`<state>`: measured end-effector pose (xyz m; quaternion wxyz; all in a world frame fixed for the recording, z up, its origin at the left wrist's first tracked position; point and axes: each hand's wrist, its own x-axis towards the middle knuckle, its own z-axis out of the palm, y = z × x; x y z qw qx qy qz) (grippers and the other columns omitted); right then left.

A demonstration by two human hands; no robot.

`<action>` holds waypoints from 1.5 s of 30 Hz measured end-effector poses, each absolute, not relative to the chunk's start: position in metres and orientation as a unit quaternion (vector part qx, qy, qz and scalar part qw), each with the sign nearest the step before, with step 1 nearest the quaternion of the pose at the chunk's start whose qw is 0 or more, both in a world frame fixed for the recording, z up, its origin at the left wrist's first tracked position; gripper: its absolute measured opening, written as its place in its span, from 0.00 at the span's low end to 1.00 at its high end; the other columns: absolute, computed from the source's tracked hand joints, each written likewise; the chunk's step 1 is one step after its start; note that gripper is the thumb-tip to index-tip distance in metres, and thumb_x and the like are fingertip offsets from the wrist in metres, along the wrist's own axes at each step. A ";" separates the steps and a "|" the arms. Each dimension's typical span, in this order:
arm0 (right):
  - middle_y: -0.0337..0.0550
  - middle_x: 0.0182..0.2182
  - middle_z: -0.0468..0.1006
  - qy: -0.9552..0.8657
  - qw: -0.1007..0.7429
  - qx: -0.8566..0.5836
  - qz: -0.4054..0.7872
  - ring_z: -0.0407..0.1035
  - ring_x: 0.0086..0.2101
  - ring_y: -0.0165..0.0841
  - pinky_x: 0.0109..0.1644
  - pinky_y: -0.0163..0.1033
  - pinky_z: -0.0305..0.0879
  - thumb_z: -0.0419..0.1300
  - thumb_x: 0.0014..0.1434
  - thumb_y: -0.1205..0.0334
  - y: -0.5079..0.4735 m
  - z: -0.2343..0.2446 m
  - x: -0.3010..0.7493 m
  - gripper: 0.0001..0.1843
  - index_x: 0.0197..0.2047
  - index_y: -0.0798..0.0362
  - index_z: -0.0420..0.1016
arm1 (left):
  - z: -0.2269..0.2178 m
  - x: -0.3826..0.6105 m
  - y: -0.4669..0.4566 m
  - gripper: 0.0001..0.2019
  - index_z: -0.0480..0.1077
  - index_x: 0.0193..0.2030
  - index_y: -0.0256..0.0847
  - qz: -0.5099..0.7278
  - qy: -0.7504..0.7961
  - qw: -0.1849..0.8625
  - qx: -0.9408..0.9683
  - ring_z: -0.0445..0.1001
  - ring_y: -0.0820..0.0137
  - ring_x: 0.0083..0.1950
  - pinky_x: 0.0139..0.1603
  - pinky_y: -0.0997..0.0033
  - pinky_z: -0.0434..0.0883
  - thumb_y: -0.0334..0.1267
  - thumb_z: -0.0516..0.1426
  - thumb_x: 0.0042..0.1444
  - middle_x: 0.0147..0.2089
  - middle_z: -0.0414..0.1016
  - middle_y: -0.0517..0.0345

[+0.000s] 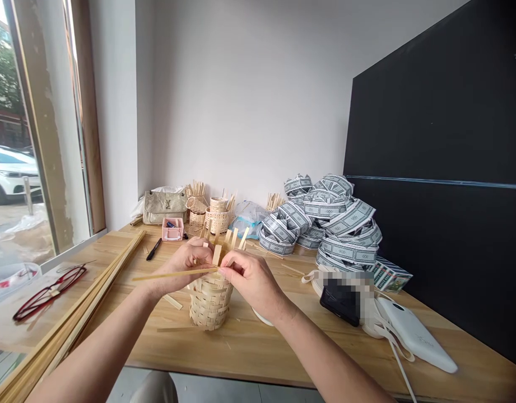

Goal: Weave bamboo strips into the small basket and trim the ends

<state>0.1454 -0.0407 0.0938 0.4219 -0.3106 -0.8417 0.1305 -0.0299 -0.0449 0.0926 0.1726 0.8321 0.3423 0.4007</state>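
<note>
A small half-woven bamboo basket stands on the wooden table, its upright strips sticking out of the top. My left hand is closed on the basket's rim and uprights. My right hand pinches a long thin bamboo strip at the rim; the strip runs out level to the left.
Long bamboo strips lie along the left edge beside red glasses. At the back: a beige bag, a pink box, finished small baskets, a pile of printed rolls. Right: a dark phone, a white power bank.
</note>
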 end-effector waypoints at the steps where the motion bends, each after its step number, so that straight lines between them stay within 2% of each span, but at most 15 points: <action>1: 0.33 0.20 0.68 -0.843 0.419 -0.314 0.126 0.60 0.23 0.25 0.28 0.29 0.52 0.56 0.48 0.70 -0.041 0.094 0.145 0.06 0.22 0.54 0.66 | 0.092 -0.029 -0.046 0.11 0.67 0.23 0.36 0.398 0.350 0.155 0.834 0.60 0.73 0.34 0.34 0.75 0.58 0.39 0.55 0.52 0.28 0.61 0.61; 8: 0.33 0.20 0.69 -0.838 0.408 -0.342 0.120 0.60 0.22 0.25 0.26 0.29 0.52 0.58 0.46 0.69 -0.041 0.091 0.146 0.05 0.22 0.53 0.66 | 0.089 -0.025 -0.049 0.12 0.67 0.22 0.36 0.382 0.380 0.073 0.839 0.60 0.71 0.34 0.36 0.72 0.59 0.41 0.55 0.51 0.28 0.60 0.60; 17: 0.33 0.21 0.69 -0.839 0.415 -0.333 0.118 0.61 0.24 0.25 0.26 0.29 0.52 0.58 0.47 0.69 -0.041 0.088 0.147 0.06 0.21 0.53 0.65 | 0.095 -0.035 -0.056 0.11 0.70 0.32 0.39 0.334 0.321 0.102 0.880 0.61 0.69 0.42 0.43 0.69 0.61 0.44 0.53 0.53 0.36 0.62 0.58; 21: 0.33 0.20 0.69 -0.839 0.420 -0.322 0.125 0.61 0.23 0.25 0.26 0.29 0.52 0.58 0.46 0.70 -0.041 0.087 0.148 0.05 0.22 0.53 0.66 | 0.087 -0.035 -0.055 0.11 0.70 0.33 0.40 0.361 0.330 0.094 0.867 0.61 0.68 0.44 0.46 0.67 0.62 0.40 0.48 0.57 0.40 0.61 0.56; 24: 0.33 0.20 0.69 -0.844 0.420 -0.304 0.140 0.61 0.23 0.25 0.26 0.29 0.53 0.58 0.47 0.69 -0.040 0.087 0.150 0.05 0.22 0.53 0.68 | 0.081 -0.033 -0.054 0.08 0.69 0.35 0.41 0.408 0.328 0.108 0.845 0.60 0.65 0.50 0.46 0.68 0.64 0.41 0.51 0.54 0.48 0.59 0.53; 26: 0.33 0.20 0.69 -0.846 0.417 -0.297 0.150 0.60 0.22 0.25 0.27 0.29 0.53 0.58 0.47 0.70 -0.040 0.086 0.152 0.05 0.22 0.53 0.68 | 0.080 -0.032 -0.055 0.07 0.69 0.33 0.41 0.436 0.320 0.099 0.835 0.58 0.64 0.52 0.48 0.67 0.64 0.41 0.53 0.53 0.49 0.58 0.53; 29: 0.32 0.19 0.68 -0.846 0.414 -0.290 0.169 0.60 0.22 0.24 0.27 0.29 0.53 0.57 0.47 0.71 -0.039 0.086 0.154 0.05 0.22 0.54 0.68 | 0.080 -0.031 -0.057 0.05 0.69 0.32 0.40 0.459 0.305 0.080 0.831 0.58 0.64 0.52 0.50 0.66 0.63 0.39 0.56 0.51 0.48 0.59 0.52; 34: 0.31 0.18 0.66 -0.851 0.398 -0.276 0.204 0.59 0.20 0.23 0.26 0.29 0.54 0.58 0.48 0.71 -0.036 0.088 0.159 0.06 0.22 0.54 0.68 | 0.082 -0.031 -0.059 0.06 0.69 0.31 0.39 0.439 0.304 0.114 0.837 0.63 0.68 0.47 0.44 0.69 0.66 0.37 0.53 0.53 0.46 0.60 0.53; 37: 0.31 0.17 0.65 -0.851 0.392 -0.277 0.214 0.59 0.19 0.23 0.25 0.29 0.54 0.57 0.48 0.71 -0.035 0.088 0.160 0.06 0.22 0.54 0.68 | 0.085 -0.032 -0.058 0.07 0.69 0.30 0.39 0.427 0.292 0.102 0.850 0.63 0.68 0.46 0.46 0.67 0.63 0.36 0.52 0.55 0.42 0.63 0.54; 40: 0.32 0.19 0.67 -0.847 0.400 -0.278 0.211 0.60 0.19 0.22 0.24 0.28 0.55 0.56 0.47 0.72 -0.037 0.085 0.157 0.05 0.23 0.54 0.69 | 0.088 -0.034 -0.057 0.08 0.68 0.29 0.39 0.414 0.284 0.096 0.860 0.63 0.70 0.43 0.45 0.69 0.62 0.35 0.51 0.56 0.38 0.63 0.56; 42: 0.33 0.21 0.69 -0.830 0.422 -0.281 0.234 0.60 0.18 0.22 0.23 0.28 0.56 0.56 0.47 0.72 -0.040 0.080 0.155 0.05 0.28 0.53 0.70 | 0.089 -0.034 -0.057 0.08 0.67 0.29 0.39 0.409 0.292 0.097 0.859 0.63 0.71 0.42 0.43 0.70 0.62 0.35 0.50 0.56 0.37 0.62 0.56; 45: 0.32 0.18 0.67 -0.772 0.482 -0.278 0.309 0.62 0.18 0.24 0.22 0.29 0.59 0.55 0.49 0.69 -0.045 0.072 0.155 0.13 0.41 0.51 0.68 | 0.089 -0.035 -0.058 0.08 0.66 0.29 0.39 0.409 0.302 0.100 0.855 0.63 0.71 0.42 0.42 0.71 0.62 0.35 0.49 0.57 0.37 0.62 0.57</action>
